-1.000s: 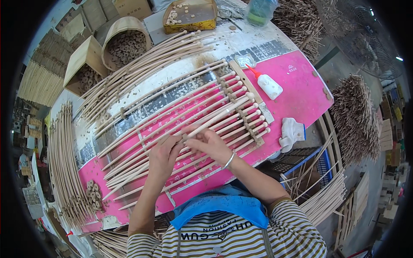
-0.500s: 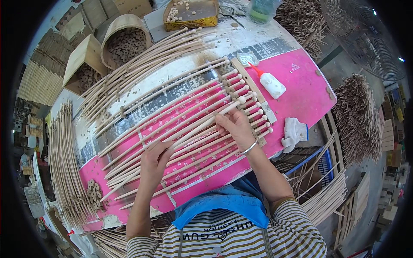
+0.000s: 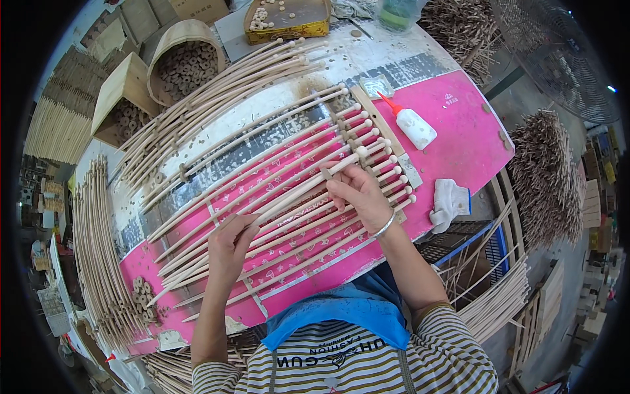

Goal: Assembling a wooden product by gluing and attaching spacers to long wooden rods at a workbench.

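A round wooden stick [image 3: 298, 191] with a ball on its end slants up to the right, above other sticks. My left hand [image 3: 228, 246] is closed round its lower left part. Near the ball end, the fingers of my right hand [image 3: 361, 197] are pinched at a small grey-brown piece [image 3: 326, 174] against the stick; its exact kind is unclear. Beneath lies a row of ball-ended sticks [image 3: 289, 258], their knobs side by side on the right along a wooden strip [image 3: 374, 115]. My fingers hide part of the held stick.
Right of the row are a white glue bottle [image 3: 415, 128] with a red tip and a white glove [image 3: 451, 205] on the pink sheet [image 3: 462, 141]. Wooden rings fill a round tub [image 3: 161, 72]. More sticks [image 3: 98, 249] lie left; a yellow tray [image 3: 289, 31] stands behind.
The held stick has shifted slightly left and its ball end has come up. My right fingers have changed their hold, and a grey-brown piece now shows at them.
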`<state>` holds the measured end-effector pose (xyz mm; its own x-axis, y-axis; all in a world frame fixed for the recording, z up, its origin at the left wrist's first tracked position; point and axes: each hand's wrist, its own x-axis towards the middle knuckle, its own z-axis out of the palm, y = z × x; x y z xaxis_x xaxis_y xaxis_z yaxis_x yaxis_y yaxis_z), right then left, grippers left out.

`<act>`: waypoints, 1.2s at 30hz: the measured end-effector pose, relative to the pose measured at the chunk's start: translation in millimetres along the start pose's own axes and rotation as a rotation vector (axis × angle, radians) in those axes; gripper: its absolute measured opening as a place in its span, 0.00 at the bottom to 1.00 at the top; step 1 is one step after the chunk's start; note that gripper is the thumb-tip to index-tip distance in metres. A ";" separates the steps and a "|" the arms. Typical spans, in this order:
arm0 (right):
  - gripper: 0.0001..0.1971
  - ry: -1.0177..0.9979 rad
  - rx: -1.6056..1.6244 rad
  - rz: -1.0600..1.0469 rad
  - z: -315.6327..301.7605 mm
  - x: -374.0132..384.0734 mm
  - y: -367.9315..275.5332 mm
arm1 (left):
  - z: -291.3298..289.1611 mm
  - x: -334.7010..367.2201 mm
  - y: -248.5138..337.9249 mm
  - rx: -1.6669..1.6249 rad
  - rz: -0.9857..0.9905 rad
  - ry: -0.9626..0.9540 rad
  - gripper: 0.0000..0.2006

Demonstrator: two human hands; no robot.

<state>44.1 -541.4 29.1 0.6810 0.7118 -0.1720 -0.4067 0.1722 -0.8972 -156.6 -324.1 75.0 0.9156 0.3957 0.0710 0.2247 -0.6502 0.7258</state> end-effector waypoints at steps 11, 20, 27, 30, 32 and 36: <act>0.15 0.238 -0.153 -0.029 -10.9 9.7 6.1 | 3.8 21.4 -10.5 0.037 0.053 -0.002 0.11; 0.12 0.274 -0.143 -0.114 -16.9 6.8 -0.8 | 21.8 118.2 -43.1 0.195 0.207 0.118 0.14; 0.13 0.252 -0.147 -0.108 -24.2 4.5 -3.3 | 53.3 167.5 -65.9 0.238 0.220 0.093 0.13; 0.14 0.249 -0.156 -0.101 -27.3 4.5 -5.1 | 59.5 175.4 -67.7 0.243 0.196 0.071 0.13; 0.14 0.247 -0.158 -0.097 -28.1 4.9 -4.9 | 62.2 178.6 -65.6 0.243 0.202 0.083 0.12; 0.14 0.225 -0.150 -0.085 -26.7 5.3 -5.5 | 70.5 182.5 -68.5 0.269 0.181 0.071 0.12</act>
<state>66.2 -556.7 22.3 0.8338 0.5272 -0.1641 -0.2589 0.1108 -0.9595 18.7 -253.1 -10.0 0.9251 0.2967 0.2368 0.1494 -0.8580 0.4915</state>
